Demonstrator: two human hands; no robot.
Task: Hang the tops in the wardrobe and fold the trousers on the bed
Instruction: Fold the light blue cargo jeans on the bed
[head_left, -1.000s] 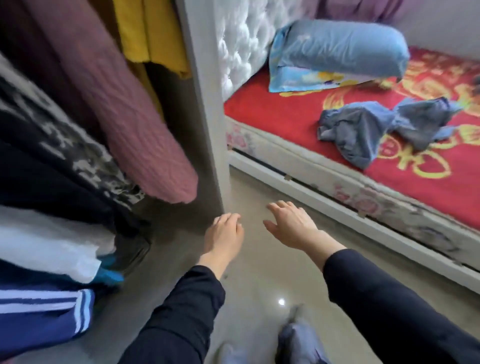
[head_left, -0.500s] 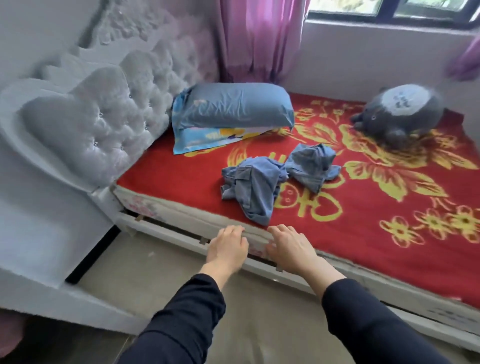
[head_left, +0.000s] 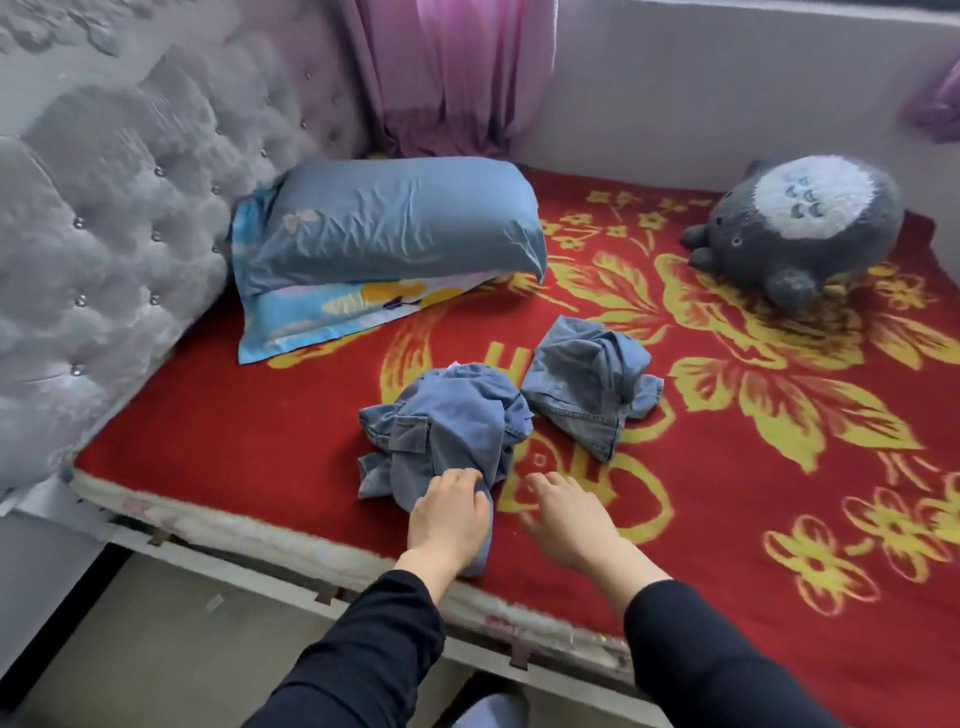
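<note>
Begins folding step: clutches near trousers (head_left: 452, 415) with left grip (head_left: 449, 514), right grip (head_left: 566, 512) released beside; probably spreads them flat on bed (head_left: 260, 441) next.

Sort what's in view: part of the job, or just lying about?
Job: near denim heap, with the left hand gripping it; far denim heap; right hand, open over the red bedcover.
Lying about: blue pillow; patterned pillow under it; grey plush toy; pink curtain; tufted headboard.
</note>
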